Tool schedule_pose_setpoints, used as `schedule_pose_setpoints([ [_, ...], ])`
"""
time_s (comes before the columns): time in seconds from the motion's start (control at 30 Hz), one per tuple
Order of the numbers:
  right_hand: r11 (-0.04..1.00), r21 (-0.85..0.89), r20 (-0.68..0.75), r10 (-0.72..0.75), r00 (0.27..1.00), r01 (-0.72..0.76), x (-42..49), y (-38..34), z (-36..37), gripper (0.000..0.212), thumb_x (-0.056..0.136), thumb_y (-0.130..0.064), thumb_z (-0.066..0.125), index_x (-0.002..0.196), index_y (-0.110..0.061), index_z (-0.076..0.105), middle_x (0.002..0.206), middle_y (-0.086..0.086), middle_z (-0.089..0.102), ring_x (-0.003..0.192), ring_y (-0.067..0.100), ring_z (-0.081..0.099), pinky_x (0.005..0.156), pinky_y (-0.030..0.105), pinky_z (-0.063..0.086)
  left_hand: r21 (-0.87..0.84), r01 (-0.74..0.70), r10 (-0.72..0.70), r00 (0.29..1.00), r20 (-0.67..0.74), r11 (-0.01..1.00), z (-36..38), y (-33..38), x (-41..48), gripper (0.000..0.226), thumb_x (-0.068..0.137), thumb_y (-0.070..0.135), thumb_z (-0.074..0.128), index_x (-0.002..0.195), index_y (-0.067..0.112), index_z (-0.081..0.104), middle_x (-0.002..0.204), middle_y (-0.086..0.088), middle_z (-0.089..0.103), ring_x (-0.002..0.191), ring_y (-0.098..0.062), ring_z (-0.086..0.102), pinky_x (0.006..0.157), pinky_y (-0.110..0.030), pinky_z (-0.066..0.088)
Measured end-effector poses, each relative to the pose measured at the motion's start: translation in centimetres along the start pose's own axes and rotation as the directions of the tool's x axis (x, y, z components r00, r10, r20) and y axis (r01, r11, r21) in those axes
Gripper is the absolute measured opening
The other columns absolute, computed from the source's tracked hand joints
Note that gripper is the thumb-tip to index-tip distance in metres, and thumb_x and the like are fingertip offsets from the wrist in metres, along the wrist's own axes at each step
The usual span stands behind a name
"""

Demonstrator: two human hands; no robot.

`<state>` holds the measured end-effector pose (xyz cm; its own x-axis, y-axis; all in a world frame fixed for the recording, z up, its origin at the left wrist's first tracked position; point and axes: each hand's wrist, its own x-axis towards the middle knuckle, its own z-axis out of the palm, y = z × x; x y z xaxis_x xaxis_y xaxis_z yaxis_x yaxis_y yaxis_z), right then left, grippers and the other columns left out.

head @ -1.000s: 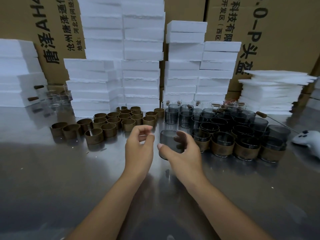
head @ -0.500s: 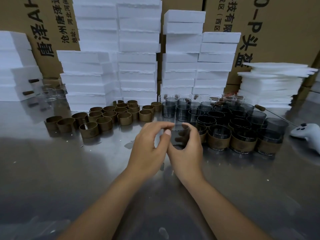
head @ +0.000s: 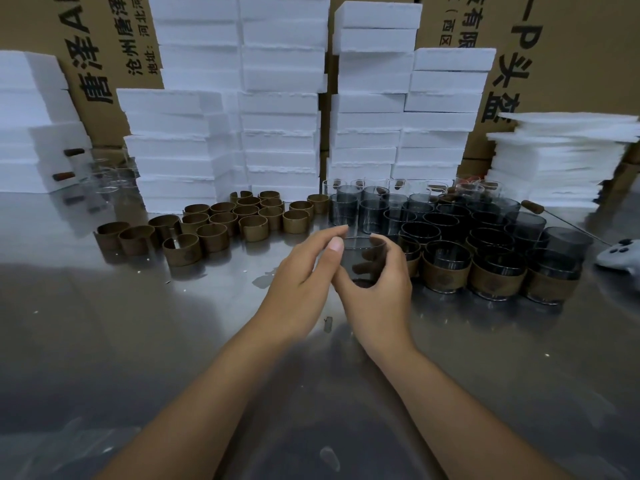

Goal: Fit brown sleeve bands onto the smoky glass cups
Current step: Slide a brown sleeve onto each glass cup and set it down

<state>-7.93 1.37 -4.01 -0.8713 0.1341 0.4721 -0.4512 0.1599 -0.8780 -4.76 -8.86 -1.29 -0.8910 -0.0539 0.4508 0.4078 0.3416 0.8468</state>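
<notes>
Bare steel table (head: 104,341) fills the lower frame, open for any approach. Centre left, loose brown bands (head: 214,225) crowd the surface; centre right, packed smoky cups (head: 485,237) block it. Foam stacks (head: 277,98) wall off the top, and a white controller (head: 620,254) sits at the right edge.
</notes>
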Motion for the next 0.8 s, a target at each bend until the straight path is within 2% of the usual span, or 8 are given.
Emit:
schedule_pose_setpoints([
  [0.1,1.000,-0.021,0.017,-0.019,1.000,0.019,0.1,0.2,0.1,0.070,0.071,-0.038,0.078,0.131,-0.021,0.047,0.117,-0.010,0.051,0.097,0.005,0.056,0.080,0.019,0.048,-0.030,0.019,-0.018,1.000,0.014,0.999,-0.2,0.1,0.0,0.058,0.082,0.059,0.033,0.130,0.033,0.053,0.131,0.017,0.056,0.124,0.007,0.044,0.093,0.001,0.031],
  [0.2,0.997,-0.056,0.074,-0.050,0.996,0.055,-0.1,0.2,0.2,0.081,0.069,-0.040,0.076,0.139,-0.020,0.041,0.112,-0.023,0.041,0.101,-0.018,0.046,0.077,0.000,0.037,-0.025,0.022,-0.022,1.000,0.019,0.999,-0.3,0.1,0.1,0.062,0.080,0.060,0.031,0.131,0.032,0.053,0.133,0.016,0.055,0.124,0.009,0.044,0.093,0.001,0.031],
  [0.23,0.996,-0.059,0.093,-0.056,0.994,0.062,-0.1,0.1,0.2,0.081,0.068,-0.041,0.076,0.139,-0.019,0.042,0.111,-0.024,0.041,0.099,-0.021,0.044,0.075,-0.004,0.035,-0.023,0.020,-0.019,1.000,0.019,1.000,-0.4,0.1,0.0,0.062,0.081,0.060,0.031,0.132,0.032,0.053,0.133,0.016,0.055,0.124,0.009,0.044,0.095,0.000,0.031],
  [0.33,0.996,-0.046,0.132,-0.070,0.989,0.077,-0.3,-0.2,0.2,0.073,0.062,-0.045,0.074,0.127,-0.021,0.052,0.106,-0.021,0.047,0.093,-0.017,0.049,0.071,-0.004,0.035,-0.027,0.000,0.000,1.000,0.011,1.000,-0.3,0.3,-0.1,0.061,0.084,0.058,0.031,0.131,0.027,0.055,0.131,0.012,0.057,0.124,0.004,0.047,0.103,-0.013,0.035],
  [0.4,0.994,-0.049,0.162,-0.084,0.983,0.093,-0.4,-0.3,0.2,0.068,0.061,-0.044,0.076,0.122,-0.022,0.054,0.105,-0.019,0.049,0.093,-0.012,0.051,0.070,-0.003,0.036,-0.009,-0.020,0.020,1.000,0.000,1.000,-0.2,0.4,-0.2,0.055,0.093,0.057,0.031,0.128,0.024,0.057,0.128,0.012,0.059,0.124,0.000,0.048,0.103,-0.016,0.037],
  [0.57,0.990,-0.089,0.196,-0.093,0.976,0.112,-0.3,-0.1,0.4,0.077,0.053,-0.052,0.060,0.120,-0.015,0.055,0.104,-0.006,0.055,0.090,-0.003,0.055,0.068,0.003,0.042,0.076,-0.096,0.097,0.995,0.000,0.992,0.2,1.0,-0.4,0.038,0.091,0.043,0.032,0.116,0.034,0.059,0.116,0.022,0.059,0.120,0.003,0.047,0.098,-0.007,0.032],
  [0.67,0.986,-0.123,0.201,-0.090,0.976,0.116,-0.2,0.1,0.3,0.065,0.058,-0.042,0.062,0.115,-0.014,0.054,0.101,-0.006,0.054,0.088,-0.001,0.055,0.067,0.004,0.042,0.114,-0.157,0.156,0.988,0.013,0.981,0.4,1.4,-0.6,0.030,0.093,0.039,0.033,0.110,0.040,0.057,0.113,0.025,0.058,0.118,0.005,0.046,0.100,-0.012,0.031],
  [0.8,0.985,-0.140,0.177,-0.073,0.981,0.099,0.0,0.5,0.0,0.051,0.067,-0.030,0.071,0.113,-0.014,0.054,0.098,-0.007,0.052,0.086,-0.005,0.050,0.065,-0.001,0.035,0.133,-0.206,0.206,0.978,0.013,0.970,0.5,1.2,-0.6,0.030,0.095,0.042,0.036,0.111,0.034,0.060,0.115,0.016,0.062,0.120,-0.001,0.047,0.104,-0.026,0.035],
])
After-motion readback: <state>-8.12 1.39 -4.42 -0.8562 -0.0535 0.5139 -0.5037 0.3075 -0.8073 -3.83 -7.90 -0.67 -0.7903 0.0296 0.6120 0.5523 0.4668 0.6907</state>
